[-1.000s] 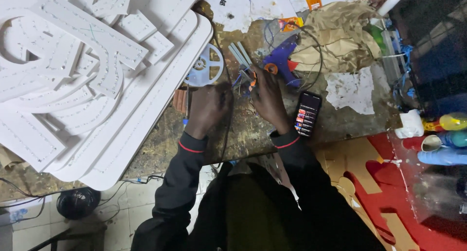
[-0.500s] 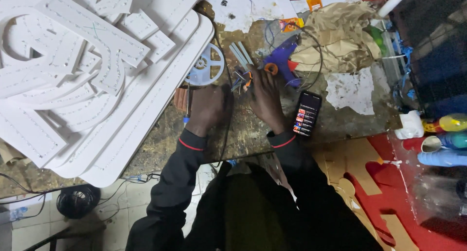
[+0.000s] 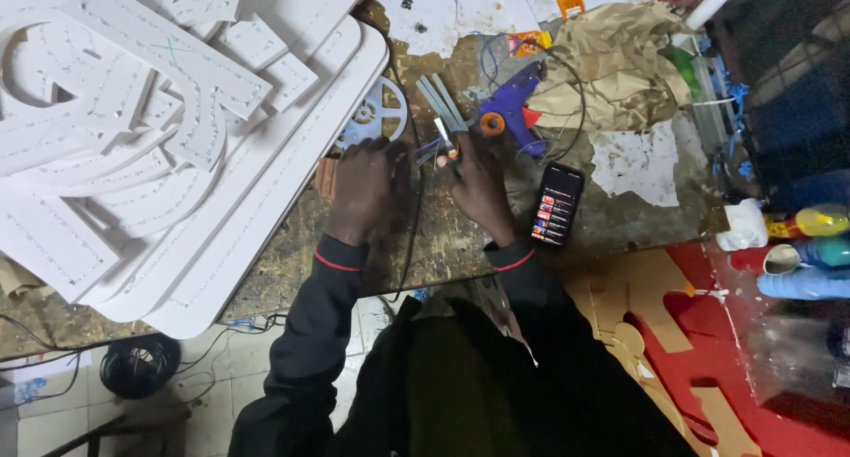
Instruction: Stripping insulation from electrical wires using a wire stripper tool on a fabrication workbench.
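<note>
Left hand [image 3: 365, 187] flat on tabletop [image 3: 460, 236], open; right hand [image 3: 478, 178] pinching small orange tool [image 3: 452, 153] (frame centre). Keep wire [image 3: 413, 200] pinned steady.

Both hands [image 3: 425, 178] at wires [image 3: 431, 149] beside phone [image 3: 556, 205]

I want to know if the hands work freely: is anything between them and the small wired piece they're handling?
Nothing visible: left hand and right hand already meet at the small wired piece, the black cable running between them.

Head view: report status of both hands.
Left hand flat on workbench. Right hand pinching small orange-tipped part. Glue gun and phone close by.
</note>
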